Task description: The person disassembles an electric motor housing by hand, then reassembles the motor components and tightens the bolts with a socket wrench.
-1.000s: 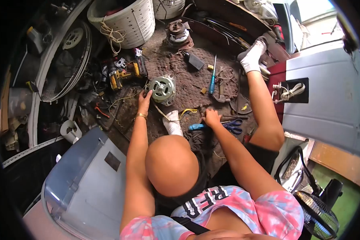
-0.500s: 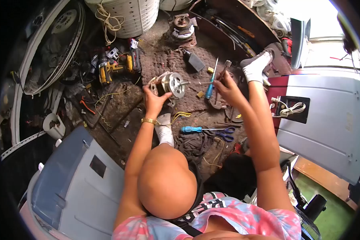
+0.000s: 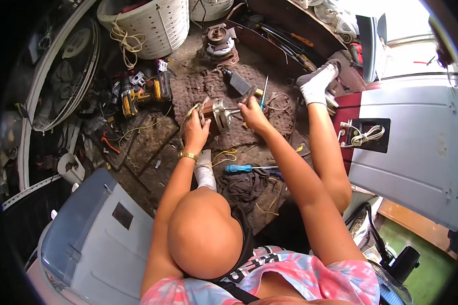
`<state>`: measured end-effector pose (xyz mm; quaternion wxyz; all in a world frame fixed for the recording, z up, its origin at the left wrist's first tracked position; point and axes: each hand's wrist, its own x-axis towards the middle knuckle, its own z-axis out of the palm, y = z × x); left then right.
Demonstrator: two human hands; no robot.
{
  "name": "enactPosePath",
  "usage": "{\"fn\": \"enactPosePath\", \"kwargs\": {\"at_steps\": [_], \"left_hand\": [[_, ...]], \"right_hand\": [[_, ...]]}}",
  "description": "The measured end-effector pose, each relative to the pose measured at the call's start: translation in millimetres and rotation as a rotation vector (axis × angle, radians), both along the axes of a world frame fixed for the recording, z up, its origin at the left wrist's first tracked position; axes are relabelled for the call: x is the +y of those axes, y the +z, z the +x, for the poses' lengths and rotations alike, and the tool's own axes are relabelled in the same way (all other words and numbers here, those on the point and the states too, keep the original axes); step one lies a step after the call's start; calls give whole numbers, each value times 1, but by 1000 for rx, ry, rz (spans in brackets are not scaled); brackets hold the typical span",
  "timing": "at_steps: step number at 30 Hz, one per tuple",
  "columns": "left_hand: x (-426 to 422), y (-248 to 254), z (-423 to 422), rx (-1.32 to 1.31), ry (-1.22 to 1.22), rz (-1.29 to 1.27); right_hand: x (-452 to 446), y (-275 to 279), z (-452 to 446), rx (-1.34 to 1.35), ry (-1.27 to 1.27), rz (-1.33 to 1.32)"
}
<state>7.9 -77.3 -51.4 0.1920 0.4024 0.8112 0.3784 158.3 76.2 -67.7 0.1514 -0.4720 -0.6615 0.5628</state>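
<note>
Tilted on its side above the woven mat (image 3: 244, 137), the round metal motor (image 3: 216, 116) is in my left hand (image 3: 196, 133), its shaft pointing right. My right hand (image 3: 255, 116) is closed around the hammer (image 3: 249, 94), just right of the shaft; much of the hammer is hidden by the fingers. A dark bottle (image 3: 237, 84) lies on the mat above the motor. Beyond my right hand is a thin screwdriver (image 3: 264, 91). Another blue-handled screwdriver (image 3: 238, 168) lies on a dark cloth (image 3: 243, 188) nearer my body.
A yellow drill (image 3: 131, 99) and loose tools lie at the left. White perforated tubs (image 3: 155, 30) and another motor (image 3: 219, 43) stand at the back. Grey panels (image 3: 412, 147) flank me on the right and lower left. My feet are beside the mat.
The motor has been lifted and turned sideways by my left hand. My right hand left the floor, took the hammer from the mat's right side and brought it left to the shaft.
</note>
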Motion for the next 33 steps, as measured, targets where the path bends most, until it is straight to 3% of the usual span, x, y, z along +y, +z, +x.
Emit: {"fn": "enactPosePath", "kwargs": {"at_steps": [1, 4, 8, 10, 12, 13, 14, 16, 24, 27, 29, 30, 32, 33], "left_hand": [[1, 5, 1, -15, -6, -26], [2, 6, 3, 5, -32, -71], [4, 3, 4, 93, -56, -80], [3, 0, 4, 142, -64, -62], [3, -1, 4, 156, -65, -131], [4, 0, 3, 165, -64, -164], [3, 0, 1, 147, -74, -178], [2, 1, -3, 106, -100, -205], [19, 12, 10, 201, -152, -219], [20, 12, 5, 206, -168, -233], [10, 2, -12, 74, -177, -181], [2, -7, -28, 38, -184, -116], [-15, -41, -73, -363, -189, 2], [-25, -57, -90, -377, -208, -11]], "right_hand": [[0, 1, -4, -33, 52, 125], [0, 14, -16, -150, 9, -33], [22, 38, -21, -99, 10, -723], [30, 40, -29, -187, 45, -756], [36, 45, -40, -297, 112, -665], [29, 59, -46, -447, 172, -372], [26, 42, -46, -411, 186, -169], [10, 23, -40, -355, 26, 60], [16, 20, -12, -372, 103, 255], [10, 14, -12, -240, 75, 374], [2, 23, -24, -117, 80, 401], [-7, 31, -33, 38, 128, 547], [-15, 55, -55, 48, 669, 907], [-19, 45, -67, 85, 704, 943]]}}
